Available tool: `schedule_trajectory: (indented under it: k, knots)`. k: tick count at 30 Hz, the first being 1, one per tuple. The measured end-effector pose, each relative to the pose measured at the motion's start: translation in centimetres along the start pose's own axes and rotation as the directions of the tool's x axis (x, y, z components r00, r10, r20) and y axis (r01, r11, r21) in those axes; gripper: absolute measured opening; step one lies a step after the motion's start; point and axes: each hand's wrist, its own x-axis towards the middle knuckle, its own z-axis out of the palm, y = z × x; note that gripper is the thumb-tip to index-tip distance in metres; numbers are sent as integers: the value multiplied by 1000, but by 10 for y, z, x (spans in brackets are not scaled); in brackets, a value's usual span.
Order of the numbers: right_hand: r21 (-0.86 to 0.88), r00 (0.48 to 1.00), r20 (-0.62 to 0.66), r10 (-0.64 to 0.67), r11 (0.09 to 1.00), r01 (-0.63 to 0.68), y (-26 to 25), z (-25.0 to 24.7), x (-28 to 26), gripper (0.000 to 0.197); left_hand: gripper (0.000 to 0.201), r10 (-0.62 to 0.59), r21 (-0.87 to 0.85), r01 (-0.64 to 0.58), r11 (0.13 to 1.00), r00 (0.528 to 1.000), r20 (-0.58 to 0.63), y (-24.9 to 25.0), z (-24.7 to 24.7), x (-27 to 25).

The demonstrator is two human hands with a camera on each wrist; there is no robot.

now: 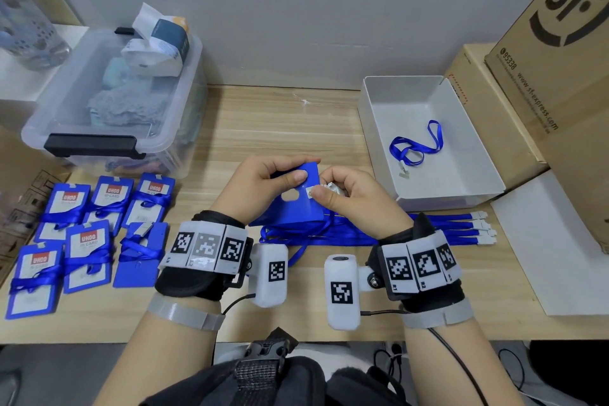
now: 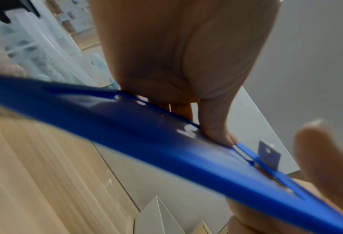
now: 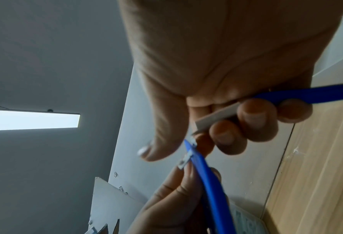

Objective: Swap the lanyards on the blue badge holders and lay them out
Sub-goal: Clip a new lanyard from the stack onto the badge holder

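My left hand (image 1: 280,176) grips a blue badge holder (image 1: 296,204) above the table's middle, back side up, thumb on its face. In the left wrist view the badge holder (image 2: 146,139) runs across the frame, with a clear tab (image 2: 268,156) standing in its slot. My right hand (image 1: 333,191) pinches the white lanyard clip (image 1: 311,191) at the holder's top edge. Its blue lanyard strap (image 3: 317,95) runs through the curled fingers of the right hand (image 3: 186,152). Several spare blue lanyards (image 1: 428,229) lie in a row under my hands.
Several finished badge holders (image 1: 89,234) wrapped in lanyards lie at the left. A white tray (image 1: 382,148) at the right holds one loose lanyard (image 1: 415,145). A clear storage bin (image 1: 112,102) stands at the back left, cardboard boxes (image 1: 543,76) at the right.
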Motion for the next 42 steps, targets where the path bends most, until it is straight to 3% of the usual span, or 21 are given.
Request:
schedule_trajectory:
  k: [3, 7, 10, 15, 21, 25, 29, 35, 42]
  knots:
    - [13, 1000, -21, -12, 1000, 12, -3, 4, -1, 14, 34, 23, 47, -22, 999, 1000, -3, 3, 2, 1]
    - [-7, 997, -80, -24, 1000, 24, -3, 8, -1, 27, 35, 41, 116, -41, 992, 999, 4, 2, 2, 2]
    - [-15, 996, -93, -8, 1000, 6, -2, 5, 0, 16, 34, 47, 136, -47, 990, 999, -1, 1, 0, 2]
    - [-86, 992, -128, 16, 996, -27, 0, 1, -1, 15, 31, 57, 246, -53, 968, 998, -9, -3, -3, 3]
    - [35, 994, -2, 113, 993, -113, -1, -5, -5, 3, 31, 38, 305, -46, 951, 999, 33, -2, -4, 0]
    - [103, 991, 40, 129, 986, -132, -3, -7, -7, 11, 29, 7, 339, -18, 941, 999, 33, -1, -4, 0]
    - [115, 991, -29, 130, 985, -126, -1, -6, -7, 11, 25, 16, 411, -8, 912, 1000, -15, -5, -5, 1]
    - [188, 993, 2, 115, 976, -113, -5, -8, -9, 26, 25, -10, 378, 16, 925, 1000, -20, -6, -9, 1]
    - [129, 998, -26, 56, 990, -53, -2, -11, -8, 33, 26, -3, 389, -2, 921, 1000, 12, -3, -10, 1]
